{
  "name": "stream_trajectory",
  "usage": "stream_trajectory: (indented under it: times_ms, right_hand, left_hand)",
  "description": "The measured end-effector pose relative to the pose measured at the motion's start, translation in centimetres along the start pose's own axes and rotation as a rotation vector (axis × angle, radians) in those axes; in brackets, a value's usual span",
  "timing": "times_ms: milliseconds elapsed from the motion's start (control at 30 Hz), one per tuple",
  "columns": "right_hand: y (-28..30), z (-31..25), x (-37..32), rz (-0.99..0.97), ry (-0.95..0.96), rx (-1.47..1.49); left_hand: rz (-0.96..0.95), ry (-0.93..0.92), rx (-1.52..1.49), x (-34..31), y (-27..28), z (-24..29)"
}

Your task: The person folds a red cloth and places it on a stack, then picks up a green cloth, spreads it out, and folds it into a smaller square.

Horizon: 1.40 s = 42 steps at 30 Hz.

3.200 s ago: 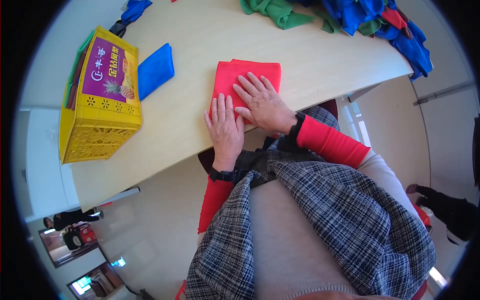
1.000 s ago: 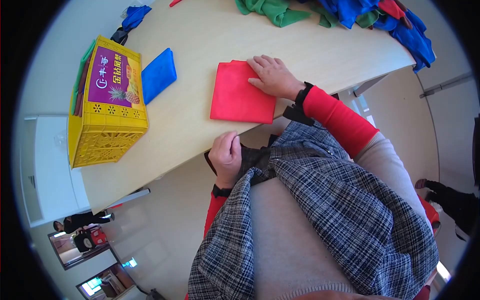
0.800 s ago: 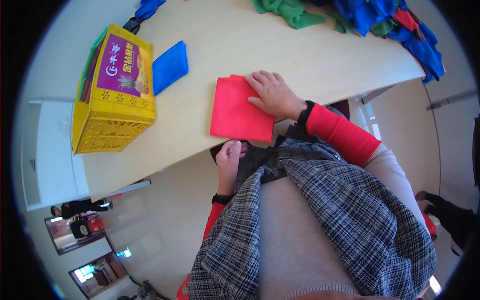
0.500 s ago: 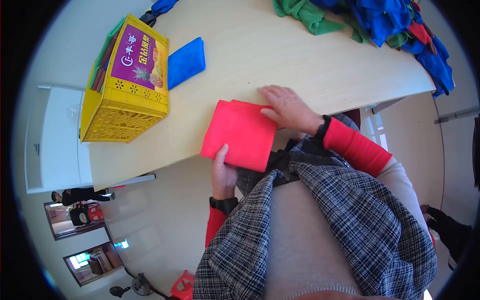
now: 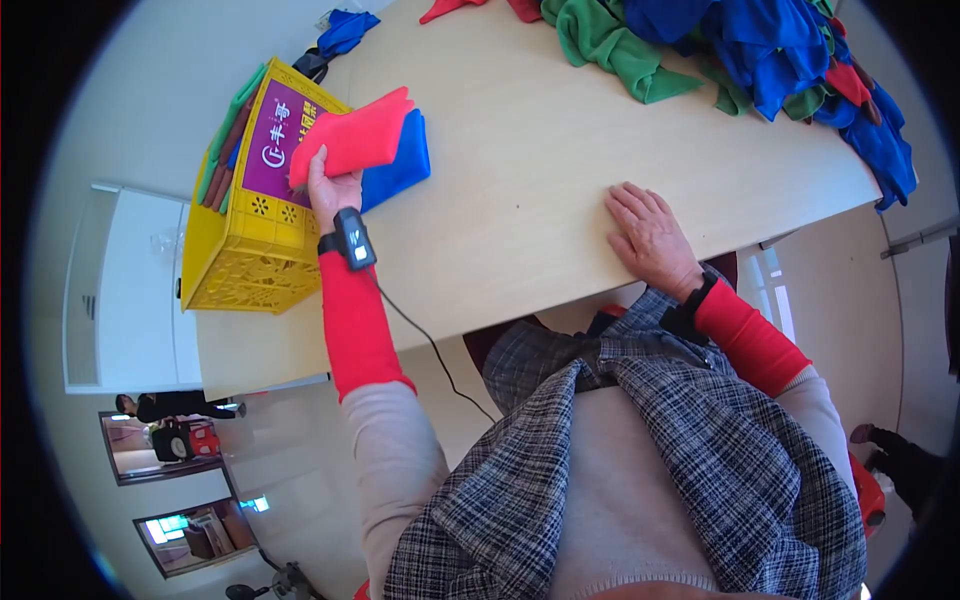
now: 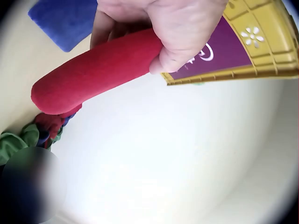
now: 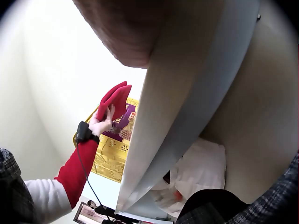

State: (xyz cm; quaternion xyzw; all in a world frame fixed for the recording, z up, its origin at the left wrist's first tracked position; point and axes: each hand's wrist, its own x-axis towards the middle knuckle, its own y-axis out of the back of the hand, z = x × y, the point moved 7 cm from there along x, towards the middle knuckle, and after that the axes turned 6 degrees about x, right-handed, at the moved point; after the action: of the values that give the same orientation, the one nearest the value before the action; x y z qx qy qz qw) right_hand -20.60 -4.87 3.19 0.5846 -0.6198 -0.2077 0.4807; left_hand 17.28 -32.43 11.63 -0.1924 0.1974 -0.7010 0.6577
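Observation:
My left hand (image 5: 335, 192) pinches a folded red cloth (image 5: 352, 138) above the table, beside the yellow crate (image 5: 265, 262) and partly over a folded blue cloth (image 5: 402, 165). In the left wrist view the thumb and fingers of the left hand (image 6: 163, 28) grip one end of the red cloth (image 6: 93, 72), its rounded fold pointing away. The right hand (image 5: 655, 240) rests on the table near the front edge, fingers extended, holding nothing. The right wrist view has the red cloth (image 7: 114, 100) held up against the crate (image 7: 110, 161).
Folded green and brown cloths (image 5: 228, 140) stand in the crate. A loose heap of blue, green and red cloths (image 5: 765, 50) lies at the table's far right. A small blue cloth (image 5: 348, 32) lies behind the crate. The table's front edge (image 5: 470, 322) faces my body.
The left hand has lifted the folded red cloth off the front of the table and carried it left to the crate. The right hand has left the cloth and lies on the table.

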Motion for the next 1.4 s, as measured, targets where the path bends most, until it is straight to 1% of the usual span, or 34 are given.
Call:
stream_trajectory:
  times_ms: [67,100,167,200,300,367,433,500,567,600,667,700,767,800,833,867,933,967,1033,1067,1100,1133,1200,1233,1267,1333,1367,1400]
  right_hand:
    - [0.0,0.1,0.0,-0.003,-0.008,0.020]
    - [0.1,0.1,0.0,0.000,-0.008,0.016]
    - [0.2,0.1,0.1,0.007,-0.020,0.026]
    - [0.2,0.2,0.1,0.008,-0.028,0.034]
    - [0.3,0.4,0.3,0.010,-0.041,0.026]
    - [0.1,0.3,0.1,0.001,-0.044,0.028]
    - [0.0,0.3,0.3,0.007,-0.035,0.056]
    - [0.6,1.0,-0.2,0.035,-0.076,0.028]
    - [0.0,1.1,-0.3,0.040,-0.035,0.082]
    - [-0.1,1.6,-0.6,0.055,-0.060,0.056]
    - [0.4,1.6,-0.4,0.115,0.031,0.041]
    - [1.2,2.0,0.2,0.127,0.024,0.027]
    - [2.5,5.0,2.7,-0.007,-0.135,0.193]
    - [2.9,6.7,3.9,-0.076,-0.215,0.279]
    - [4.2,8.9,5.3,0.029,-0.294,0.317]
    - [5.3,11.6,6.7,0.137,-0.370,0.355]
    - [7.0,16.5,9.6,0.266,-0.412,0.215]
    - [7.5,17.9,10.8,0.278,-0.412,0.207]
    - [8.1,20.3,12.6,0.310,-0.536,0.137]
    - [7.9,20.9,13.2,0.321,-0.595,0.104]
    - [7.3,20.8,13.9,0.320,-0.590,0.104]
    - [6.6,20.7,14.4,0.305,-0.635,0.019]
    - [5.4,20.8,14.9,0.277,-0.722,-0.152]
    - [4.3,21.5,15.2,0.278,-0.715,-0.153]
    - [3.6,21.8,15.6,0.333,-0.675,-0.186]
    - [3.9,20.3,16.3,0.444,-0.592,-0.246]
    - [3.8,20.0,16.5,0.446,-0.588,-0.242]
    - [3.6,19.1,16.8,0.479,-0.483,-0.179]
  left_hand:
    - [-0.025,-0.025,-0.089,3.0,1.8,-1.6]
    - [-0.030,-0.026,-0.091,4.2,4.1,-3.5]
    - [0.158,0.147,-0.140,6.1,8.8,-8.2]
    - [0.155,0.149,-0.141,6.3,8.8,-8.2]
    - [0.272,0.218,-0.006,5.4,10.2,-8.9]
    - [0.270,0.226,-0.024,5.1,11.5,-9.1]
    - [0.233,0.232,-0.064,6.1,12.1,-9.0]
    - [0.079,0.260,-0.042,7.1,13.4,-9.6]
    - [0.130,0.269,-0.058,7.3,14.6,-10.1]
    - [0.168,0.283,-0.050,7.0,14.9,-10.2]
    - [0.267,0.328,-0.051,5.7,15.5,-10.5]
    - [0.328,0.365,-0.056,4.2,14.9,-10.3]
    - [0.425,0.355,0.025,-0.3,13.0,-10.0]
    - [0.260,0.339,0.093,-1.9,12.1,-10.2]
    - [0.092,0.320,0.160,-3.6,11.1,-10.5]
    - [0.082,0.291,0.234,-6.6,9.0,-10.5]
    - [0.066,0.203,0.428,-12.9,4.1,-10.3]
    - [0.067,0.146,0.552,-15.6,2.5,-10.4]
    - [0.109,0.069,0.764,-19.0,1.9,-12.1]
    - [0.109,0.065,0.762,-20.2,1.8,-13.3]
    - [0.116,-0.031,0.806,-21.2,1.6,-14.1]
    - [0.123,-0.126,0.852,-21.9,1.3,-14.3]
    - [0.140,-0.160,0.874,-22.1,1.1,-14.7]
    - [0.152,-0.193,0.896,-22.1,0.9,-14.7]
    - [0.165,-0.226,0.919,-22.2,0.7,-14.7]
    - [0.167,-0.257,0.950,-22.2,0.6,-14.8]
    - [0.161,-0.282,0.984,-22.3,0.5,-14.7]
    - [0.155,-0.305,1.018,-22.3,0.5,-14.5]
